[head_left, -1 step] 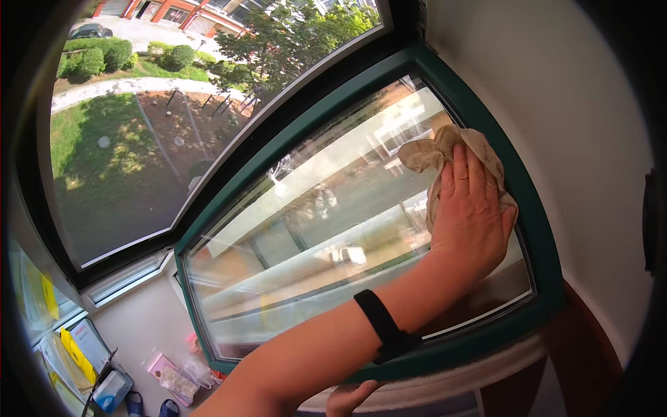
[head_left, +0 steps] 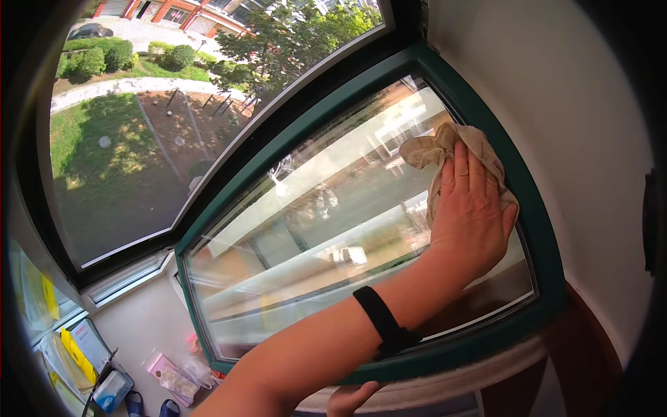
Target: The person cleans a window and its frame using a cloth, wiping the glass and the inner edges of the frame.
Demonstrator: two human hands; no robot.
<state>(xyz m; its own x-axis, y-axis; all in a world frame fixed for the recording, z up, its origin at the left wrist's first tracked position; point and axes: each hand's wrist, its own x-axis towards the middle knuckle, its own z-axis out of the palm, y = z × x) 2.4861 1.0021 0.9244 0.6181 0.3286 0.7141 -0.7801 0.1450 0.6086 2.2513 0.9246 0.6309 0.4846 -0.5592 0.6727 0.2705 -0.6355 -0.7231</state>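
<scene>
My left hand (head_left: pixel 467 201) presses a bunched beige cloth (head_left: pixel 420 151) against the glass pane (head_left: pixel 313 229), close to the pane's right edge. Its fingers lie together over the cloth, pointing away from me, with the thumb on the right. A dark green frame (head_left: pixel 511 156) surrounds the glass of this tilted window sash. The left forearm, with a black band at the wrist, crosses over the lower part of the sash. Below the near edge of the frame, my right hand (head_left: pixel 347 401) shows only its thumb and part of the palm; its other fingers are hidden.
A black-framed window (head_left: pixel 125 160) on the left looks out on lawn, trees and a path. A pale wall (head_left: pixel 556 104) rises close on the right. Down at the lower left are a pink package (head_left: pixel 167 375), plastic bags, a blue-and-white box (head_left: pixel 111 390) and dark slippers (head_left: pixel 169 408).
</scene>
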